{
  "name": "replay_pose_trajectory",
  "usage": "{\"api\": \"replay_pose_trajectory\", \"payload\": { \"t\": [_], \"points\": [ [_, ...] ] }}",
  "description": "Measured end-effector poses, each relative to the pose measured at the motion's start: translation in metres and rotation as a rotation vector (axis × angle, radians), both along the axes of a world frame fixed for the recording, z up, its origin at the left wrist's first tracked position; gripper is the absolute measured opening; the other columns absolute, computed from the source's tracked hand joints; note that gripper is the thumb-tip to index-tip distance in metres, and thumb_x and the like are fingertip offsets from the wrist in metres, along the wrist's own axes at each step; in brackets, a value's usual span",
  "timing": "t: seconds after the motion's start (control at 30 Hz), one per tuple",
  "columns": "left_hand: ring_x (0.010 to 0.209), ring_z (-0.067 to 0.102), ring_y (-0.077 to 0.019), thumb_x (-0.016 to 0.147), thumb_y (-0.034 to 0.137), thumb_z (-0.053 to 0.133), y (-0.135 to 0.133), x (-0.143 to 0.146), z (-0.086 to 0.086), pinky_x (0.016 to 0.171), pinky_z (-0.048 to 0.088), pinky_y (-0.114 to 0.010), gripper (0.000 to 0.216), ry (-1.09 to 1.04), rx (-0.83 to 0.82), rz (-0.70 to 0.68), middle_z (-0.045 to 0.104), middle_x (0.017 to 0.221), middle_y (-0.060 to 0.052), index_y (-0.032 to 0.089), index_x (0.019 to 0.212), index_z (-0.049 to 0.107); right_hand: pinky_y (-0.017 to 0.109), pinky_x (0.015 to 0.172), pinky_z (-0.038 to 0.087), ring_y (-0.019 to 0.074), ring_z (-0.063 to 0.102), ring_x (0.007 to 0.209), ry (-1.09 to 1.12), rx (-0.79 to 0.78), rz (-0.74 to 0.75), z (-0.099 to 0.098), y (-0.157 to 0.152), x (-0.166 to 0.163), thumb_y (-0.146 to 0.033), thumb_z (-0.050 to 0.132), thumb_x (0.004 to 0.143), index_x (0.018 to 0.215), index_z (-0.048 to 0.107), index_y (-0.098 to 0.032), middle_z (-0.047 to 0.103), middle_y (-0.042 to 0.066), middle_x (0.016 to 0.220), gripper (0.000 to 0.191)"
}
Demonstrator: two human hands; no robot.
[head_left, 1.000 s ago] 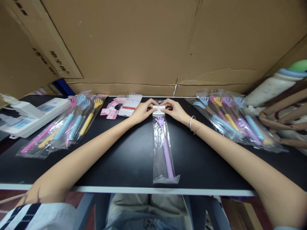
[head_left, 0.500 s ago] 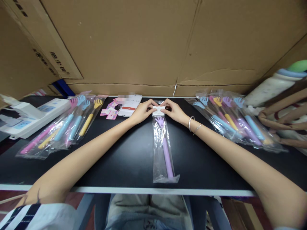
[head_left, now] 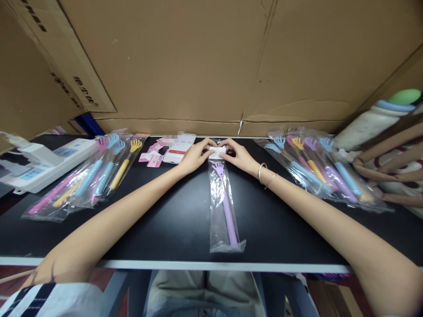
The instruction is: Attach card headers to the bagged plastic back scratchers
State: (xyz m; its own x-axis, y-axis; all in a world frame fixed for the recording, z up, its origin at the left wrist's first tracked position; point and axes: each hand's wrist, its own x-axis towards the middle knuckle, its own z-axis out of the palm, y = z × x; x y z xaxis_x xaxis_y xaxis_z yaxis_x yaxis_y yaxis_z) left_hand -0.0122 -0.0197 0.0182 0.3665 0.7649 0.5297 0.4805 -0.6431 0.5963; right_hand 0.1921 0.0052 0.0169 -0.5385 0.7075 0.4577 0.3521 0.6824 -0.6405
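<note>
My left hand (head_left: 197, 154) and my right hand (head_left: 237, 154) meet at the far middle of the table, thumbs and fingers pinching a small white card (head_left: 217, 152) from both sides. The card lies at the top end of a clear plastic bag (head_left: 216, 229). Inside that bag is a purple back scratcher (head_left: 228, 215), its claw pointing away from me and its handle toward me. Fingertips cover the card's side edges, and whether it is folded over the bag I cannot tell.
Bagged back scratchers lie in a left pile (head_left: 89, 176) and a right pile (head_left: 317, 169). Behind my left hand are a phone (head_left: 175, 156) and pink cards (head_left: 152, 156). A power strip (head_left: 42, 169) stands far left, a bottle (head_left: 370, 123) far right. Cardboard (head_left: 198, 66) walls the back.
My right hand's fingers have shifted slightly on the white card. Both hands stay at the top of the bag. The whole view has moved a little.
</note>
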Motion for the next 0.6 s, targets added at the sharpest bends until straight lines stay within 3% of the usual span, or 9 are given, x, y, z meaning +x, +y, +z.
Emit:
{"api": "replay_pose_trajectory", "payload": {
  "t": [0.23,0.4,0.6],
  "points": [
    [0.073,0.06,-0.0138,0.089,0.027,0.048,-0.0006,-0.0008,-0.0004,0.072,0.043,-0.025,0.016,-0.036,-0.01,0.063,0.065,0.082,0.0,0.02,0.103,0.053,0.029,0.071,0.044,0.0156,0.057,0.069,0.003,0.029,0.017,0.001,-0.0044,-0.0002,-0.03,0.058,0.081,0.112,0.047,-0.022,0.062,-0.002,0.077,0.035],
    [0.07,0.06,-0.0134,0.089,0.029,0.049,0.0008,-0.0007,-0.0017,0.071,0.043,-0.025,0.019,-0.015,-0.032,0.031,0.064,0.076,0.001,0.02,0.105,0.053,0.028,0.067,0.043,0.0151,0.055,0.064,-0.023,0.054,-0.002,0.0019,-0.0078,0.0002,-0.03,0.056,0.082,0.108,0.049,-0.022,0.059,-0.004,0.071,0.029],
    [0.069,0.06,-0.0127,0.086,0.032,0.055,0.0033,-0.0008,-0.0049,0.067,0.045,-0.023,0.026,-0.001,-0.045,-0.013,0.062,0.077,0.001,0.02,0.109,0.051,0.028,0.069,0.043,0.0157,0.059,0.069,0.016,0.02,0.029,0.0018,-0.0085,0.0009,-0.028,0.056,0.082,0.108,0.048,-0.02,0.062,-0.001,0.079,0.029]
  ]
}}
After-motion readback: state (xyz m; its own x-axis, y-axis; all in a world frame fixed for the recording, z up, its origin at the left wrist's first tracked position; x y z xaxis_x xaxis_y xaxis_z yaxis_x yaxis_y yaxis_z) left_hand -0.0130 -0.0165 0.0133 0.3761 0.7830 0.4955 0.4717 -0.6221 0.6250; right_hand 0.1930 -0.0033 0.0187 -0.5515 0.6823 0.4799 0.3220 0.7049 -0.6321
